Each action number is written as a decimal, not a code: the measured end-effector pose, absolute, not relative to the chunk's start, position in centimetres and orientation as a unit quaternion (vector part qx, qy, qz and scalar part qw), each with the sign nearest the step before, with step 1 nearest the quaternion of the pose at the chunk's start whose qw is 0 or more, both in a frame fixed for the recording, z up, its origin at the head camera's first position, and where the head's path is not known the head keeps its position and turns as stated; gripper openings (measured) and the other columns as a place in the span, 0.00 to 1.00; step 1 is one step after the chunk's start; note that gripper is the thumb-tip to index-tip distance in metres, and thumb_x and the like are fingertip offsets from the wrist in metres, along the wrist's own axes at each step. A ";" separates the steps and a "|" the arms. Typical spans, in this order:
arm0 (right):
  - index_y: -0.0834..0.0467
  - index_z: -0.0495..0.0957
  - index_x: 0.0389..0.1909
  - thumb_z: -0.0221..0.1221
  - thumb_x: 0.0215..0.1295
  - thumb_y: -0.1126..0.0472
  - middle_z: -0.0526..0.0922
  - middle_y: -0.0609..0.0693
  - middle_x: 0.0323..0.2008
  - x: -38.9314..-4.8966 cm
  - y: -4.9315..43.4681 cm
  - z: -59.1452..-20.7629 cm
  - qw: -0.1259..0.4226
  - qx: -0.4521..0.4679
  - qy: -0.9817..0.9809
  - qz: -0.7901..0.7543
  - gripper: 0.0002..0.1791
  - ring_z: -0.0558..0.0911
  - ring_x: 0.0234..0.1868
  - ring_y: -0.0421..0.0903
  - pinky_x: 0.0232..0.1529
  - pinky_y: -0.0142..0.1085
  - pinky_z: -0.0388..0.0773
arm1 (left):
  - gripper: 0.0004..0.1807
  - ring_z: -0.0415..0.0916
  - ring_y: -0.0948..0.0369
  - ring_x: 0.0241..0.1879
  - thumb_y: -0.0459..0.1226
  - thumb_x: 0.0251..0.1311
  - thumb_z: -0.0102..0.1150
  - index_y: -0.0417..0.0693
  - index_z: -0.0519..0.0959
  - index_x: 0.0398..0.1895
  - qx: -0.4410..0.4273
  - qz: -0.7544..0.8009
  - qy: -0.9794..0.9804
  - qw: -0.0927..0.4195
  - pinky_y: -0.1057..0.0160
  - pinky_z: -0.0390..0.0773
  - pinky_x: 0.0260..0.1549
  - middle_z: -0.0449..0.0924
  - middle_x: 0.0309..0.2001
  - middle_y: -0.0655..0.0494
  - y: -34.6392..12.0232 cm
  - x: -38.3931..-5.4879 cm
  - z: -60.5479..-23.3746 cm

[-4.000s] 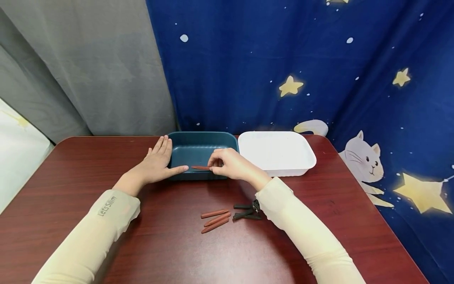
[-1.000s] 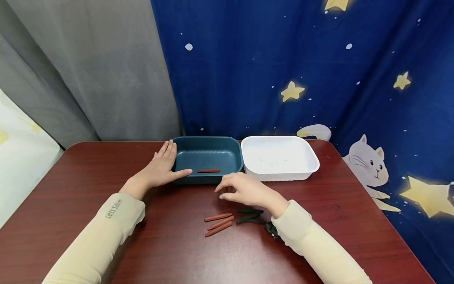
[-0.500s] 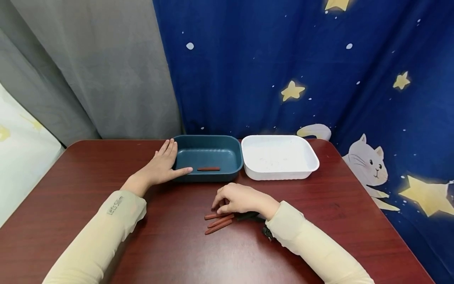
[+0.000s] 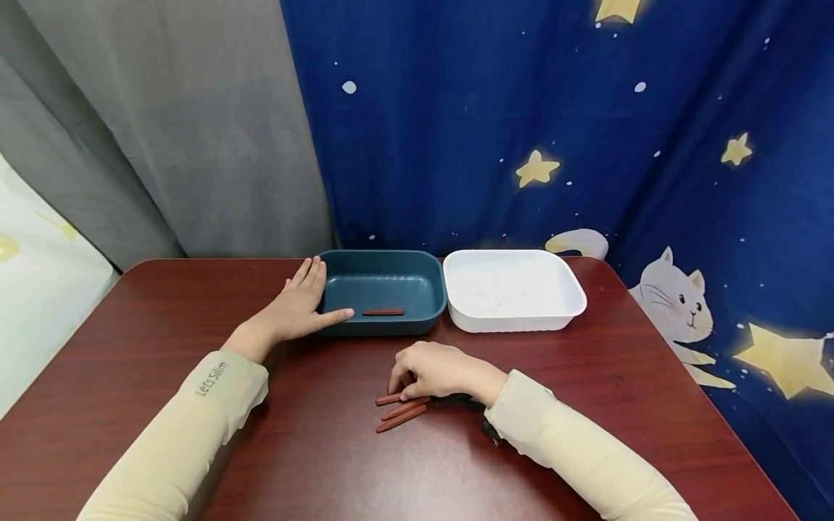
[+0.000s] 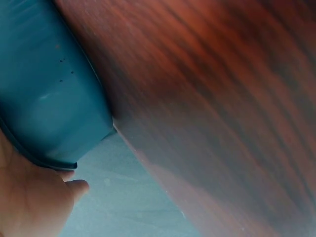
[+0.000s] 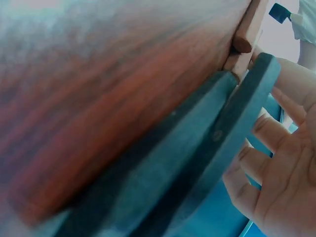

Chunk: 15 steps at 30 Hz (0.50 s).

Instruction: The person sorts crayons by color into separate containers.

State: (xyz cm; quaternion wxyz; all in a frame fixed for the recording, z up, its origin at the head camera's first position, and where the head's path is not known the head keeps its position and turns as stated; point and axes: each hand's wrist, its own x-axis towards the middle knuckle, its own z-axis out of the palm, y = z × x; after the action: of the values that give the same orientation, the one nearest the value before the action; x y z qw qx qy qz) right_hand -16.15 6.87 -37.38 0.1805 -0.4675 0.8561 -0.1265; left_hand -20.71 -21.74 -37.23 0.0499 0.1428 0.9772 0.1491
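My left hand (image 4: 295, 305) rests flat along the left end of a dark teal tray (image 4: 404, 327), its thumb stretched over the front rim. Inside that tray lies one reddish-brown crayon (image 4: 383, 312). On the table my right hand (image 4: 439, 371) pinches the uppermost brown crayon (image 4: 388, 399) between thumb and index finger; the hand covers the crayon's right part. Two more brown crayons (image 4: 402, 417) lie just below, side by side. Dark, nearly black crayons (image 6: 232, 128) lie under the right palm, mostly hidden in the head view but large in the right wrist view.
A white tray (image 4: 515, 323) stands right against the teal one, with small specks on its floor. Both stand near the far edge of the wooden table (image 4: 313, 449). Behind hang a grey curtain (image 4: 195, 145) and a blue star-patterned curtain (image 4: 443, 145).
The right hand laid a brown crayon in the teal tray, let go, came back toward the table's front and has now closed on another brown crayon. The left hand stays against the tray.
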 end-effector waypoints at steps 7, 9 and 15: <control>0.47 0.89 0.38 0.67 0.62 0.61 0.82 0.37 0.34 -16.2 6.8 -37.4 0.187 -0.479 0.846 -0.137 0.07 0.76 0.34 0.31 0.37 0.25 0.74 | 0.64 0.26 0.41 0.79 0.72 0.60 0.46 0.33 0.33 0.78 0.142 0.152 0.977 0.056 0.32 0.41 0.72 0.27 0.80 0.38 -21.7 -20.7 -37.3; 0.48 0.89 0.38 0.66 0.62 0.62 0.82 0.38 0.34 -16.3 6.8 -37.4 0.189 -0.484 0.843 -0.142 0.07 0.77 0.34 0.31 0.37 0.25 0.74 | 0.65 0.25 0.42 0.79 0.72 0.60 0.46 0.33 0.32 0.78 0.141 0.151 0.977 0.057 0.32 0.41 0.72 0.27 0.80 0.38 -21.8 -20.8 -37.3; 0.49 0.89 0.38 0.65 0.62 0.63 0.82 0.39 0.34 -16.3 6.8 -37.4 0.192 -0.486 0.840 -0.150 0.07 0.76 0.32 0.32 0.35 0.25 0.73 | 0.65 0.26 0.42 0.79 0.72 0.60 0.45 0.33 0.32 0.78 0.141 0.149 0.977 0.058 0.32 0.41 0.72 0.27 0.80 0.38 -21.8 -20.8 -37.2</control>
State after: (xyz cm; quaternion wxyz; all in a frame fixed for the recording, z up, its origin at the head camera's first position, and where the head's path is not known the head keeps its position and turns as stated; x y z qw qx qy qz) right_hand -16.29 6.80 -37.39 0.1919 -0.4856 0.8396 -0.1498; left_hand -20.80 -21.76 -37.23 0.0577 0.1410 0.9770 0.1489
